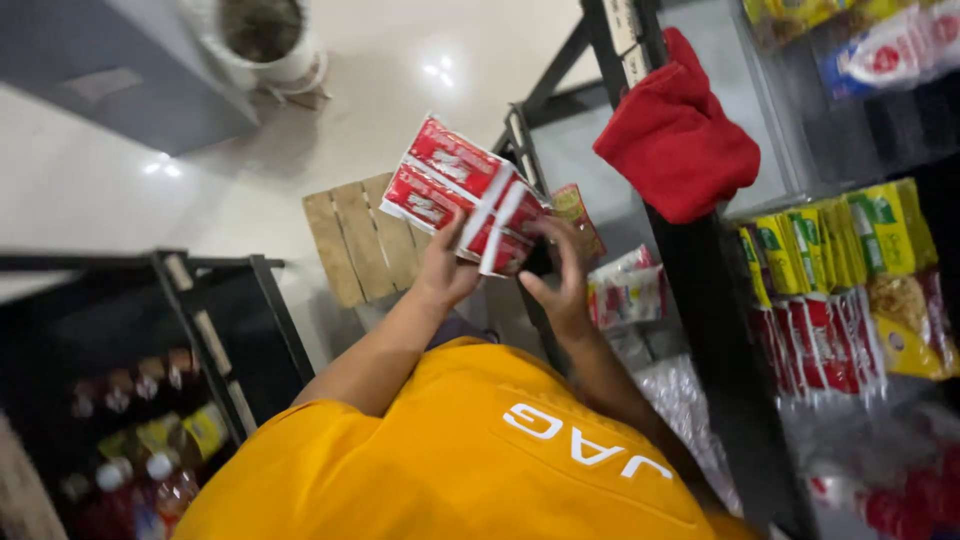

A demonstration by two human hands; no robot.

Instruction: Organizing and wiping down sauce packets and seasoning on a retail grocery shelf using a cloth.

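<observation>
A strip of red-and-white foil sachets is held up at centre — gripped from below by the left hand, pinched at its right end by the right hand. Yellow and red packets hang right, below a red cloth.

Red sachet packs with white bands and pale label patches. Red cloth on black shelf frame. Yellow-and-green packets in a row, red-and-white packets beneath. Orange-yellow shirt with white lettering. Pale tan slatted crate. Glossy cream floor. White pot. Red-brown bottles, white caps, yellow labels.
</observation>
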